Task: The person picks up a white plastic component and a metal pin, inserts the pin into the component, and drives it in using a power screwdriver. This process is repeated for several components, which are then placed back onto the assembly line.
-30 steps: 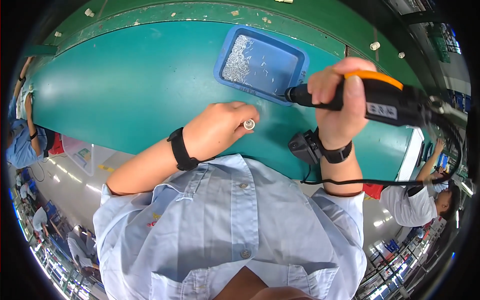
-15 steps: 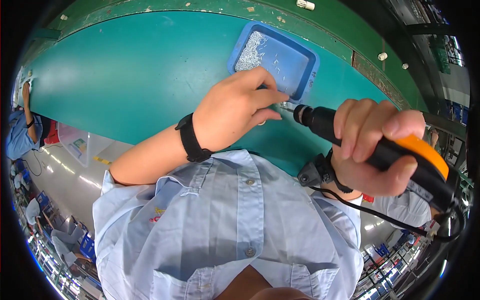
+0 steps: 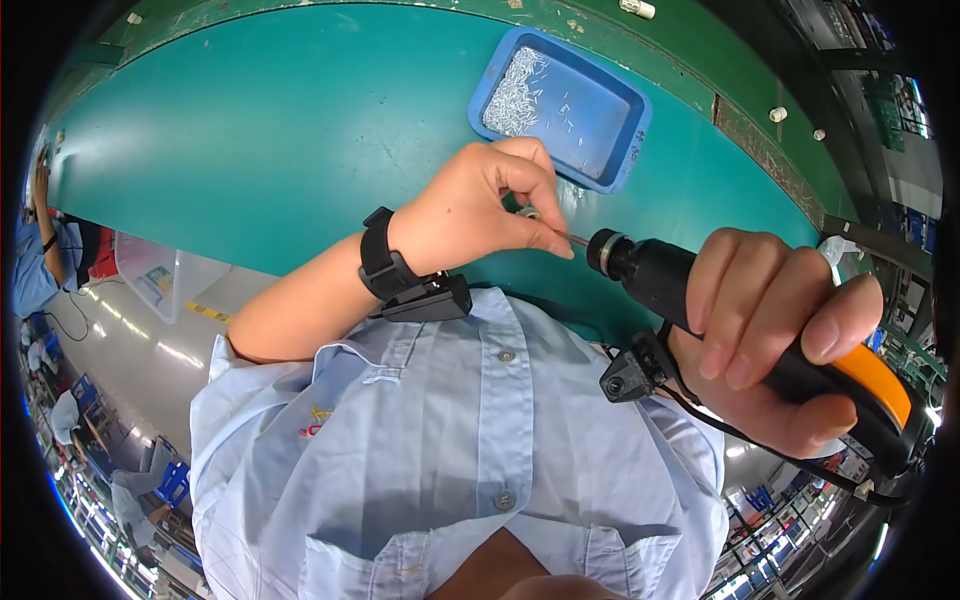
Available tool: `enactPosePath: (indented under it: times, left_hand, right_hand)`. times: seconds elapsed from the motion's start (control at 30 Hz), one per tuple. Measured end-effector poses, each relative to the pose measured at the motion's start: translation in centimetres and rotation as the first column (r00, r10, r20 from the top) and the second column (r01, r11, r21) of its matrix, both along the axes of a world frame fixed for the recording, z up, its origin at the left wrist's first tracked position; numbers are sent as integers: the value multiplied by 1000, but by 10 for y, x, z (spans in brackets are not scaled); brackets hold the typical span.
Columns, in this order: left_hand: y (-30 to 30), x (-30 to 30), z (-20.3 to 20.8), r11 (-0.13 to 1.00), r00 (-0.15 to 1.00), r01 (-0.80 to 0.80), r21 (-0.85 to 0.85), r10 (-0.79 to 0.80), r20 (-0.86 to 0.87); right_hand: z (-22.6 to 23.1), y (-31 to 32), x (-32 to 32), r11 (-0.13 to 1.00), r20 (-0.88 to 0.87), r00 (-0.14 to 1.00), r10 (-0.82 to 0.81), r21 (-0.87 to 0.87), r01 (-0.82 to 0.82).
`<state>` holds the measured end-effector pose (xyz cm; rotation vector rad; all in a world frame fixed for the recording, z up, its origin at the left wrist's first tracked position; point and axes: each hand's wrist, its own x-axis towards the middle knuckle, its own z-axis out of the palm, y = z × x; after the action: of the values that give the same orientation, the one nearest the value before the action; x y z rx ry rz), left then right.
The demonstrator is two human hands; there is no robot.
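Observation:
My right hand [image 3: 770,320] is wrapped round a black and orange electric screwdriver [image 3: 655,280], which lies nearly level and points left. Its thin bit [image 3: 578,239] reaches the fingertips of my left hand [image 3: 490,195]. The left thumb and fingers are closed in a pinch beside that bit. A small part with a metallic, greenish look [image 3: 528,212] shows partly inside the left hand; its kind is hidden by the fingers. Just beyond this hand stands a blue plastic tray [image 3: 630,165] with many small silvery screws or pins [image 3: 515,100], heaped at its left end.
A green work surface [image 3: 270,130] stretches away to the left, with a raised green ledge [image 3: 690,75] along its far side. A black cable [image 3: 760,440] hangs from the screwdriver. At the far left another person's arm [image 3: 42,200] rests near the bench, beside a clear plastic bin [image 3: 165,285].
My left hand has turned at the wrist, and its fingers have drawn closer together at the bit. The screwdriver and right hand have shifted slightly right and down in view.

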<state>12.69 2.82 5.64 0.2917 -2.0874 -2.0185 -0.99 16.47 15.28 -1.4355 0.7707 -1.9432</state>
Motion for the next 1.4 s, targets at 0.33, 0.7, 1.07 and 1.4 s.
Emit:
enactPosePath:
  times: [0.33,0.7,1.07,1.4]
  left_hand:
    - [7,7,-20,969,996,-30,-245,51,78]
    - [18,3,-37,995,981,-104,-8,103,162]
    - [16,2,-27,995,981,-85,-58,93,168]
    - [24,6,-32,991,991,-83,-109,93,96]
  right_hand:
    - [-17,-6,-3,970,-81,988,-135,191,148]
    - [-26,-17,11,890,-135,960,-246,361,279]
    - [-27,-24,21,873,-165,956,-242,392,289]
    - [-10,-6,-12,957,-73,975,-208,194,218]
